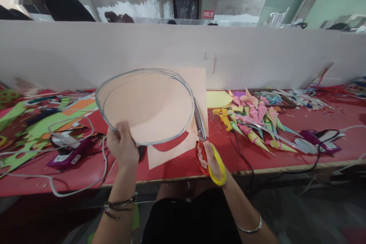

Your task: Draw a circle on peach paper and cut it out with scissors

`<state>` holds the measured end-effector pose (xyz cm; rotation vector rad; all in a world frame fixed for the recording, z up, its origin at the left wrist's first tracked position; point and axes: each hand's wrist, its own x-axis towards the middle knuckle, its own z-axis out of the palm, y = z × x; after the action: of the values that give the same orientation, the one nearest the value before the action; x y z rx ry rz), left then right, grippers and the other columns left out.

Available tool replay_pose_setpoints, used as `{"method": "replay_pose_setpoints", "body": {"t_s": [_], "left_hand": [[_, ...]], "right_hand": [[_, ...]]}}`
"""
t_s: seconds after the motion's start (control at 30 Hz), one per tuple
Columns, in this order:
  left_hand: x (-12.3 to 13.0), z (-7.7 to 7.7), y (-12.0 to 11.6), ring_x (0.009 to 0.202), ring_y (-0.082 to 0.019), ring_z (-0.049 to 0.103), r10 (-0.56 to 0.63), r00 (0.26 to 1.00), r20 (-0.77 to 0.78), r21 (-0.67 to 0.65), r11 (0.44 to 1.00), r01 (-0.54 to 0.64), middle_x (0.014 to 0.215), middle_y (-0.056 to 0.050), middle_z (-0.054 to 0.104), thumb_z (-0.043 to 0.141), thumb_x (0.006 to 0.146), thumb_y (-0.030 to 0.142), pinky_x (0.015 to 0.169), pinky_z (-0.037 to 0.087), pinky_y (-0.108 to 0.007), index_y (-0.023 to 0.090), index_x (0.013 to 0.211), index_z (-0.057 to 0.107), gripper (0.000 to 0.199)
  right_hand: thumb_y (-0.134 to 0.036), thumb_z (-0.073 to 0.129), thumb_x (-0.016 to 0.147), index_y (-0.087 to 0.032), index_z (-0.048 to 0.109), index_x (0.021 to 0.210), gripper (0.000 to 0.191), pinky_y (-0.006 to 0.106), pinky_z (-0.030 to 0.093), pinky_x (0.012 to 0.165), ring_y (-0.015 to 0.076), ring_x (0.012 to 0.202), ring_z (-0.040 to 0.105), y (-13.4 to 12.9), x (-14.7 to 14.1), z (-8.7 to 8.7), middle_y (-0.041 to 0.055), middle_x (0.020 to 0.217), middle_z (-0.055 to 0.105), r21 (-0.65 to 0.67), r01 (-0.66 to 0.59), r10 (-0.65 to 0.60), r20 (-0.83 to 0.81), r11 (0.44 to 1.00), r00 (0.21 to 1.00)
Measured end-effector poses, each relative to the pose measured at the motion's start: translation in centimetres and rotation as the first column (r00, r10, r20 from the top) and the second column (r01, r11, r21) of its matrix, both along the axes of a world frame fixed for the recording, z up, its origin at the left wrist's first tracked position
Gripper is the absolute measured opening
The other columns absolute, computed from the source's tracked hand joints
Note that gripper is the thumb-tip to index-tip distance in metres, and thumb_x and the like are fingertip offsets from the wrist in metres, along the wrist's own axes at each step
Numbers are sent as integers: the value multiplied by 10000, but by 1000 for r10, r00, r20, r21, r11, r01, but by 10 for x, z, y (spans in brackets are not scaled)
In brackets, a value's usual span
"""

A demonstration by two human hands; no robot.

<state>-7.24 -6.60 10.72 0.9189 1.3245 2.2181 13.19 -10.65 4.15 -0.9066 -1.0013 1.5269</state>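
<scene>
My left hand (123,145) pinches the lower left edge of a peach paper sheet (148,103), raised above the table. A large oval is drawn on it in dark, doubled lines, and its left and lower edges are cut along that outline. The uncut rest of the paper hangs at the right and below, with red table showing through a curved gap. Gripped in my right hand (208,156) is a pair of scissors (199,122) with one red and one yellow handle loop. Their blades point up along the oval's right side, at the paper.
On the red table (183,167), colourful paper cones (254,118) and a yellow glue gun (223,117) lie to the right. Green and orange paper scraps (57,118) and a purple power strip (67,156) with white cables lie left. A white partition (171,45) stands behind; a person is beyond it.
</scene>
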Motion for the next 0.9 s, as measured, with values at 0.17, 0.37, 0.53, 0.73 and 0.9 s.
{"method": "replay_pose_setpoints", "body": {"t_s": [0.17,0.37,0.53,0.73,0.9], "left_hand": [[7,-6,3,402,-3,436,-359,762,539,-21,898,439,549,58,520,543,739,182,376,369,-81,156,712,527,41],[48,-15,-10,487,-81,542,-399,581,709,-199,677,708,623,-19,606,539,737,168,430,455,-179,119,766,575,67],[62,-24,-11,389,-44,460,-469,619,629,-204,669,715,612,1,597,563,701,127,377,419,-167,125,773,586,76],[52,-25,-8,813,-116,607,-288,845,450,-144,911,387,949,-15,652,587,672,78,592,517,-173,180,829,640,195],[44,-19,-9,1035,-161,539,-173,926,336,-96,972,216,1066,-41,622,582,703,135,887,454,-282,181,855,636,168]], "right_hand": [[-624,359,755,-196,393,631,447,173,158,323,47,329,209,-1,-2,3,-84,421,266,45,32,-34,57,998,998],[-659,342,735,-200,376,630,471,182,171,325,50,319,211,-4,-6,6,-88,406,251,77,-44,35,105,996,994],[-640,352,744,-196,376,635,458,181,173,330,46,325,210,-5,-5,2,-90,424,260,94,-31,22,93,995,995],[-620,347,755,-185,392,663,447,181,172,350,43,324,231,-2,-1,-7,-95,414,283,96,-4,-3,78,995,997],[-623,410,708,-182,440,709,442,187,203,356,49,354,252,1,1,-14,-76,470,348,86,-20,14,68,996,998]]}}
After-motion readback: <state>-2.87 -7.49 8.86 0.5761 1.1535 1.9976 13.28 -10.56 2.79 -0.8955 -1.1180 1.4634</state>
